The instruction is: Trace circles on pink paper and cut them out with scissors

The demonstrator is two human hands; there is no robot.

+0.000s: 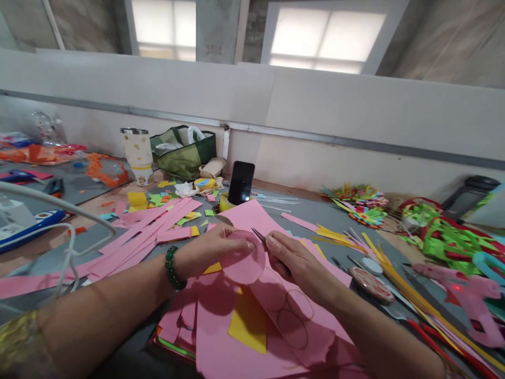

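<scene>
My left hand point(213, 250), with a green bead bracelet on the wrist, pinches a pink paper circle point(246, 260) by its upper edge. My right hand point(294, 260) is closed round small scissors point(259, 235), whose dark blades point up-left at the circle's rim. Below the hands lies a pink sheet point(292, 316) with pencilled circles drawn on it, on top of a pile of pink sheets and a yellow piece point(248, 321).
Long pink strips point(145, 231) lie left. A black phone point(240, 181) stands upright behind the hands, beside a tumbler point(138, 155) and a green bag point(183, 150). At right are a tape roll point(371, 284), yellow strips, green and red cutouts point(450, 242) and paper flowers point(363, 202).
</scene>
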